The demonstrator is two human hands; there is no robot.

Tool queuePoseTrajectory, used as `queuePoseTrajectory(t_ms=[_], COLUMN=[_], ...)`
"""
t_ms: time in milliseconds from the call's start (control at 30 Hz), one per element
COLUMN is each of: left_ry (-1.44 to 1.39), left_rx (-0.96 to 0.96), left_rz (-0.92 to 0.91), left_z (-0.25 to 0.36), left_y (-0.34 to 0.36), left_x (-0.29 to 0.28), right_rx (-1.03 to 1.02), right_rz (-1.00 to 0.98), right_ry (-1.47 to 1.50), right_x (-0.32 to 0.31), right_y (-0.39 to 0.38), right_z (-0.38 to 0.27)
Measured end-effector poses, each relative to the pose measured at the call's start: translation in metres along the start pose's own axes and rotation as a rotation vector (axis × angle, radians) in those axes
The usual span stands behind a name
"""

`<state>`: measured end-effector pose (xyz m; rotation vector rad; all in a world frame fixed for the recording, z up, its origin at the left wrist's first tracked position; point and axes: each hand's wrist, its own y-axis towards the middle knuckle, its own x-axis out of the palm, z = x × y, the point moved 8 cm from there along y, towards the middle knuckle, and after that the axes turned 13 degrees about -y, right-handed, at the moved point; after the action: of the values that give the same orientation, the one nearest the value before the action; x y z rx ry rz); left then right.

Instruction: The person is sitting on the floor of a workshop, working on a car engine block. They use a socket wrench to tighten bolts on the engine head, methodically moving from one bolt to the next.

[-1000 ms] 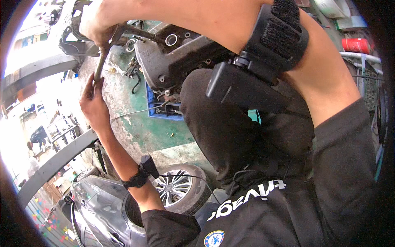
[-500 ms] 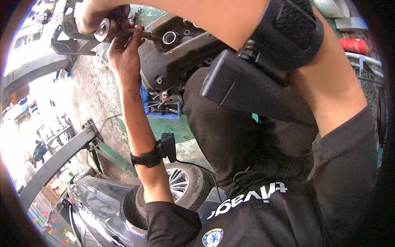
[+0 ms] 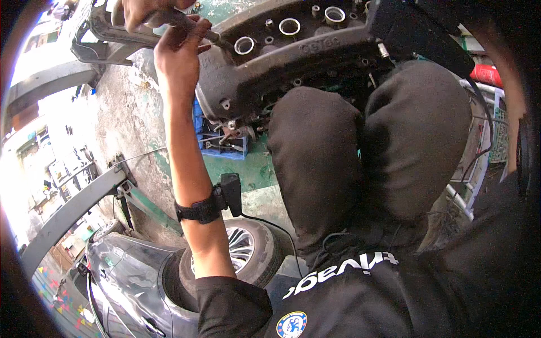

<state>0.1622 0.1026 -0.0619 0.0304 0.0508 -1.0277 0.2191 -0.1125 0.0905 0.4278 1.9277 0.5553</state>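
My left hand is raised with its fingers closed around a dark metal bar tool at the upper left of the engine. My right hand, partly cut off by the top edge, is closed on the tool's left end, just above my left hand. The tool's other end reaches the left part of a dark, dirty engine cover, which has several round openings along its top. A metal frame stands just left of both hands; exactly what the tool fits onto is unclear.
Below the engine sit a blue crate and my knees. A car with an alloy wheel is at lower left, beside a grey beam. At right are a white tubular rack and a red cylinder.
My left hand has moved up and right along with the tool to join my right hand. My right forearm has lifted toward the top edge, uncovering more of the engine cover.
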Motion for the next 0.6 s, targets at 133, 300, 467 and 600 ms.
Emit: queuePoseTrajectory(t_ms=[133,300,467,600], left_ry=[-0.058,-0.123,-0.170,-0.159], left_rx=[-0.031,-0.016,-0.020,-0.005], left_rz=[0.020,-0.006,0.064,0.065], left_z=[-0.004,-0.006,-0.010,-0.010], left_y=[-0.002,-0.002,-0.005,-0.009], left_x=[0.000,0.011,0.012,0.012], right_rx=[-0.011,-0.013,-0.027,-0.049], right_rz=[-0.010,-0.035,-0.062,-0.102], right_ry=[-0.010,-0.017,-0.030,-0.046], right_x=[0.000,-0.001,-0.002,0.007], right_y=[0.002,0.003,0.011,0.024], right_z=[0.000,0.005,0.013,0.021])
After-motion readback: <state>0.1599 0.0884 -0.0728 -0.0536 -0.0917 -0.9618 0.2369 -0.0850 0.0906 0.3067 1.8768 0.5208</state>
